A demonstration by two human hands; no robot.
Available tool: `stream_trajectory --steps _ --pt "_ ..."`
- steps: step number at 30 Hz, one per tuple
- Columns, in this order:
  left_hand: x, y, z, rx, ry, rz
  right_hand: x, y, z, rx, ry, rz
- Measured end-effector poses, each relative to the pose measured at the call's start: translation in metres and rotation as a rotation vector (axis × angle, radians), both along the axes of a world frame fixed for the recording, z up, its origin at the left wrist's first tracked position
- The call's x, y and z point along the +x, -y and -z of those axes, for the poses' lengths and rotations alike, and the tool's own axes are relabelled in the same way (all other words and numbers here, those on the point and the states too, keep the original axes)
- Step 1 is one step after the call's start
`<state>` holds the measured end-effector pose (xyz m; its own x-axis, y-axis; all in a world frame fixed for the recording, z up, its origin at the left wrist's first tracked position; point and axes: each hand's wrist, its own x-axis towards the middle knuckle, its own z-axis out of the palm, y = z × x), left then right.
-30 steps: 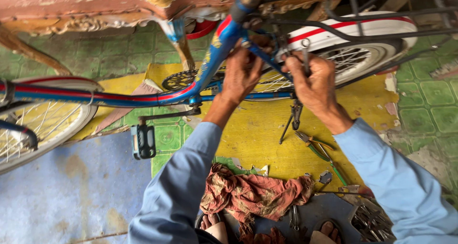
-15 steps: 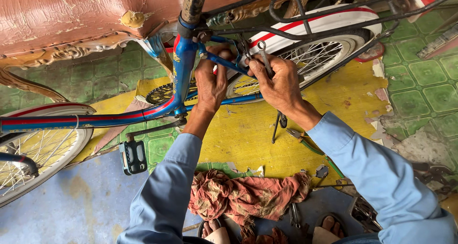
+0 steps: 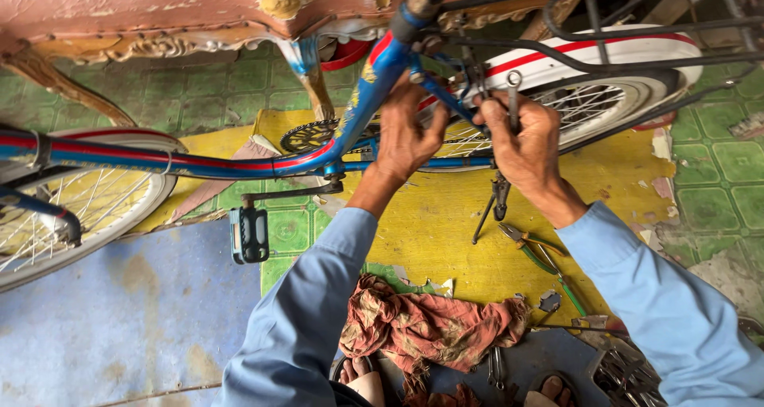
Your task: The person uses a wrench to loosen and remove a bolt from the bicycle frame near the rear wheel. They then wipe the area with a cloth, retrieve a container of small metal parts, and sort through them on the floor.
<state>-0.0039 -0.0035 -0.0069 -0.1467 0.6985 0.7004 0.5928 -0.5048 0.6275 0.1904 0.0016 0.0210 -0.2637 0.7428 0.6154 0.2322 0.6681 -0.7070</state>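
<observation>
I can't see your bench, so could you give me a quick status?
Left hand on blue bicycle frame. Right hand holds a ring spanner. Nothing blocking.

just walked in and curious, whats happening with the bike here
A person in a light blue shirt works on a blue bike standing on the floor. The left hand is on the frame near the seat tube, and the right hand holds a wrench up at the rear brake area by the white mudguard. Pliers with green handles and a reddish rag lie on the yellow floor patch below.
</observation>
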Motion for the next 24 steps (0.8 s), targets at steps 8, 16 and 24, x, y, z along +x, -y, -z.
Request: stream_trajectory --steps 8,16,24 --pt "0.000 -0.007 0.010 0.123 0.035 0.019 0.003 0.001 -0.003 0.014 0.041 0.055" --pt "0.014 -0.011 0.000 -0.032 0.262 0.141 0.002 0.005 -0.007 -0.072 -0.004 0.028" --pt "0.014 -0.020 0.005 0.082 0.132 0.123 0.004 0.009 -0.011 -0.087 0.029 0.017"
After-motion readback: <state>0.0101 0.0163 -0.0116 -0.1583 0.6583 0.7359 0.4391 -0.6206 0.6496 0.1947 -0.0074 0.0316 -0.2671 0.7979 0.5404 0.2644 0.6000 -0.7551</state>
